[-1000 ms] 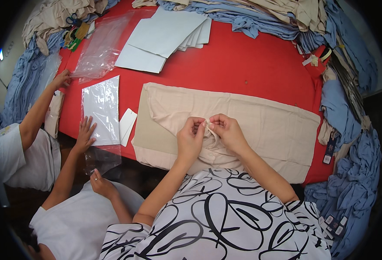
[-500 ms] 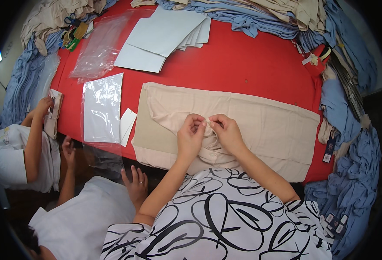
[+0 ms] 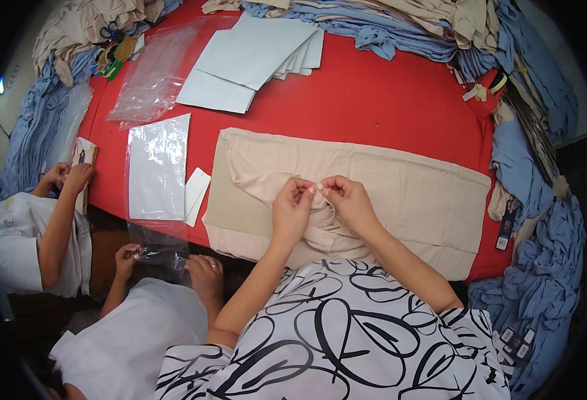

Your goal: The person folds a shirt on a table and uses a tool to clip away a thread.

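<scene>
Beige garment (image 3: 413, 207) lies spread along the front edge of the red table (image 3: 373, 100), its long axis running left to right with that edge, the right end slanting slightly toward the wearer and the left end, where a darker tan panel (image 3: 237, 193) shows, pointing to the table's left side. At the table's front, the left hand (image 3: 292, 208) and right hand (image 3: 349, 203) meet, thumbs and fingers pinched on a small gathered bit of the garment; whether the fingertips touch one another I cannot tell
</scene>
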Action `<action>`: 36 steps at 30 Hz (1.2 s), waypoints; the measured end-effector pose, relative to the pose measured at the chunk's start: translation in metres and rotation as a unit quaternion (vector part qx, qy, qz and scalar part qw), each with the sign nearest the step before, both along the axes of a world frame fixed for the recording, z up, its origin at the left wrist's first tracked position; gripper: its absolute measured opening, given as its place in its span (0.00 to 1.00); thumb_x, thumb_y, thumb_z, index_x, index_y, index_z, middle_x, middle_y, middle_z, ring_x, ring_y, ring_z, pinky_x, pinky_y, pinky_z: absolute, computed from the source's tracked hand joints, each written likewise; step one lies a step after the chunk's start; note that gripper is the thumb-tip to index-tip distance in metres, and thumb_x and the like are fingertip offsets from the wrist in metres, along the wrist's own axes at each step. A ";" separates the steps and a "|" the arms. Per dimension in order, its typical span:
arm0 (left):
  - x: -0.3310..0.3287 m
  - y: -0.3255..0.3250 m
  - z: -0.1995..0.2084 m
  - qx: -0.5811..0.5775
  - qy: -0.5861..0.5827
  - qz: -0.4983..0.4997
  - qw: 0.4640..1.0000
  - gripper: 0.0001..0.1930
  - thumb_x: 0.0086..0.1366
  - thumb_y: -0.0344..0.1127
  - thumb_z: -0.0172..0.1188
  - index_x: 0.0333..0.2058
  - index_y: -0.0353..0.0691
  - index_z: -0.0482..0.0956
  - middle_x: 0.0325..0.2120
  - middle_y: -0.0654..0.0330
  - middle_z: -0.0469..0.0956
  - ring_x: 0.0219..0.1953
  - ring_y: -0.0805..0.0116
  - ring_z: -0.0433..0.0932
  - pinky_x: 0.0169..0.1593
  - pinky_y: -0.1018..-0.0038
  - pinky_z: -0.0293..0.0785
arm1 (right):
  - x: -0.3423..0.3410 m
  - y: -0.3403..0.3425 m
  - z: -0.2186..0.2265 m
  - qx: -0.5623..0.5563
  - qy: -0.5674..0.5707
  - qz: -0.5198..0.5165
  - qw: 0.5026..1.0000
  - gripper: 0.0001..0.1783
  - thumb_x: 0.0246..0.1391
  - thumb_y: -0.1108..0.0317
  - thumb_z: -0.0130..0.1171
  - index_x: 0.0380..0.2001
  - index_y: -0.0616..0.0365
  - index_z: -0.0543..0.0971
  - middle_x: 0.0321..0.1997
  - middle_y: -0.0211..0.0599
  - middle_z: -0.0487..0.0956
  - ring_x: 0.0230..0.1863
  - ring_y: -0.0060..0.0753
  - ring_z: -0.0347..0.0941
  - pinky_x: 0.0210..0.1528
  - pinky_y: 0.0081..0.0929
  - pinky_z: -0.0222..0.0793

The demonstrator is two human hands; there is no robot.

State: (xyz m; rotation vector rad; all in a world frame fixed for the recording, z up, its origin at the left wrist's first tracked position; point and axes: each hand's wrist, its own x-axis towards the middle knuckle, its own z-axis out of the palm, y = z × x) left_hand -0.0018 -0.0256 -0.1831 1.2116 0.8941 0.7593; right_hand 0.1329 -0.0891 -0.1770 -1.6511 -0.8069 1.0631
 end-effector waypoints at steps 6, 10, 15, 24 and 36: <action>-0.002 -0.002 0.001 0.023 0.041 0.004 0.999 0.06 0.67 0.30 0.59 0.39 0.33 0.76 0.30 0.65 0.77 0.30 0.82 0.73 0.32 0.85 0.67 | 0.004 0.000 0.011 -0.029 0.033 0.020 0.999 0.15 0.58 0.65 0.59 0.40 0.67 0.80 0.32 0.37 0.81 0.33 0.23 0.75 0.37 0.22 0.69; -0.002 -0.005 0.011 0.046 0.065 -0.005 0.997 0.08 0.65 0.29 0.61 0.40 0.32 0.76 0.32 0.62 0.78 0.32 0.80 0.75 0.36 0.84 0.71 | 0.008 0.001 -0.002 -0.009 0.047 0.009 0.999 0.14 0.58 0.64 0.60 0.38 0.66 0.80 0.31 0.35 0.81 0.33 0.23 0.74 0.37 0.22 0.69; -0.005 -0.008 0.016 0.030 0.073 -0.024 0.997 0.10 0.62 0.26 0.64 0.41 0.31 0.75 0.35 0.60 0.78 0.35 0.77 0.76 0.39 0.81 0.75 | 0.009 0.003 0.009 -0.018 0.170 0.010 0.985 0.12 0.58 0.65 0.58 0.35 0.65 0.79 0.30 0.34 0.80 0.30 0.22 0.73 0.34 0.22 0.68; -0.002 -0.001 0.007 -0.006 0.060 -0.057 0.997 0.12 0.63 0.28 0.64 0.43 0.31 0.76 0.35 0.61 0.78 0.38 0.77 0.76 0.40 0.82 0.74 | 0.001 0.002 0.005 -0.001 0.068 -0.002 0.998 0.11 0.60 0.66 0.54 0.36 0.65 0.77 0.31 0.36 0.79 0.32 0.25 0.73 0.37 0.23 0.69; -0.012 0.011 0.017 -0.113 -0.042 -0.153 0.981 0.11 0.67 0.34 0.60 0.43 0.33 0.77 0.34 0.63 0.78 0.35 0.79 0.74 0.39 0.81 0.69 | -0.003 -0.005 -0.003 0.135 0.051 -0.004 0.989 0.09 0.61 0.68 0.55 0.38 0.63 0.78 0.40 0.36 0.76 0.43 0.28 0.72 0.48 0.24 0.67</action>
